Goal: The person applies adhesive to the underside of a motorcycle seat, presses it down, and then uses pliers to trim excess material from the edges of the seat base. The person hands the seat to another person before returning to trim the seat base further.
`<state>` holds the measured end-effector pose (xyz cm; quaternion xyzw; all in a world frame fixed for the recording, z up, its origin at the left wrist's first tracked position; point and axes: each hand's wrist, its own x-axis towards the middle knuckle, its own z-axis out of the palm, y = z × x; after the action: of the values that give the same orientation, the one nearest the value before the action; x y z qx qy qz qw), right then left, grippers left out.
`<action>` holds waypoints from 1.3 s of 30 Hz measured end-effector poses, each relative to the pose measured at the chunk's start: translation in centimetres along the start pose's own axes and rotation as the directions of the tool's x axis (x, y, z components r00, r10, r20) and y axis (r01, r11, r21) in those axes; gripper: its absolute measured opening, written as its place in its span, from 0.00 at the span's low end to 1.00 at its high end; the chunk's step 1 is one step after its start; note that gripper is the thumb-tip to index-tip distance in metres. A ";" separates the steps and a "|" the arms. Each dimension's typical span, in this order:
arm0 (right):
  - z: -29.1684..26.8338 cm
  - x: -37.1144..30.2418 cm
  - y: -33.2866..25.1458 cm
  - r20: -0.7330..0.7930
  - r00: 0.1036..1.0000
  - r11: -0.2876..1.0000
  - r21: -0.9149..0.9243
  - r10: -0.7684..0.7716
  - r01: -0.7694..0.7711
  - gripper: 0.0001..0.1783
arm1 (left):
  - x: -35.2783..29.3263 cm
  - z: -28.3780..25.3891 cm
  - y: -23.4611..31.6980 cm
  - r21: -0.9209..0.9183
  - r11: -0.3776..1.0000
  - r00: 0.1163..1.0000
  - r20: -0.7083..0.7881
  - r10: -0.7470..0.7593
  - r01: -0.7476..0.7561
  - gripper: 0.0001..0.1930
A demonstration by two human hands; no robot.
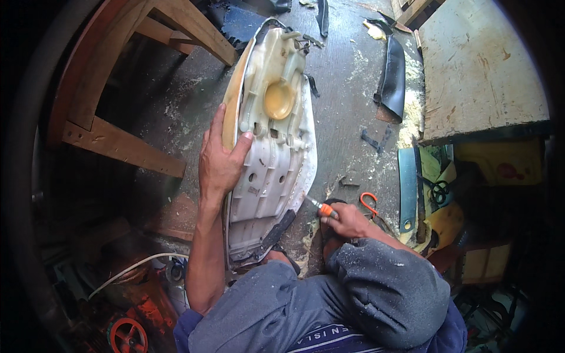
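Head view: person sits low on a dusty concrete floor [347, 76]. An upturned motorcycle seat base [273, 141], white ribbed plastic with a yellowish foam edge, lies lengthwise on the floor in front of the knees. Left hand [220, 162] spread wide, palm flat on the seat's left rim, thumb hooked over the plastic. Right hand [347, 220] closed around an orange-handled screwdriver [321, 207], its metal tip touching the seat base's right edge. Orange-handled scissors [369, 203] lie just beside that hand. A strip of black cover material [393, 79] lies further off, near a wooden board [479, 67]. Wooden frame [118, 141] to the left.
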<state>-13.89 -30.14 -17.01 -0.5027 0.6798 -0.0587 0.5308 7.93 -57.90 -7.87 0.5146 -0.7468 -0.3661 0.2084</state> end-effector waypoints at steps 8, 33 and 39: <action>-2.4 1.9 -0.5 0.340 0.922 0.698 0.615 0.186 -0.368 0.24 | -0.1 -0.3 0.1 -0.007 1.000 1.000 0.001 -0.022 0.022 0.42; -1.4 3.3 -0.2 -0.067 0.995 0.997 0.022 -0.068 0.070 0.23 | 0.8 -0.6 -1.8 -0.229 0.973 0.997 0.078 -0.014 0.031 0.42; -2.9 2.1 0.8 0.045 0.990 0.723 0.679 0.130 -0.126 0.26 | 1.1 -8.5 -1.8 -0.371 0.924 0.950 0.311 0.031 0.092 0.43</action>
<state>-16.49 -32.60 -17.67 -0.2254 0.6458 -0.2679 0.6786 14.48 -62.12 -3.85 0.4119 -0.6766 -0.5838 0.1782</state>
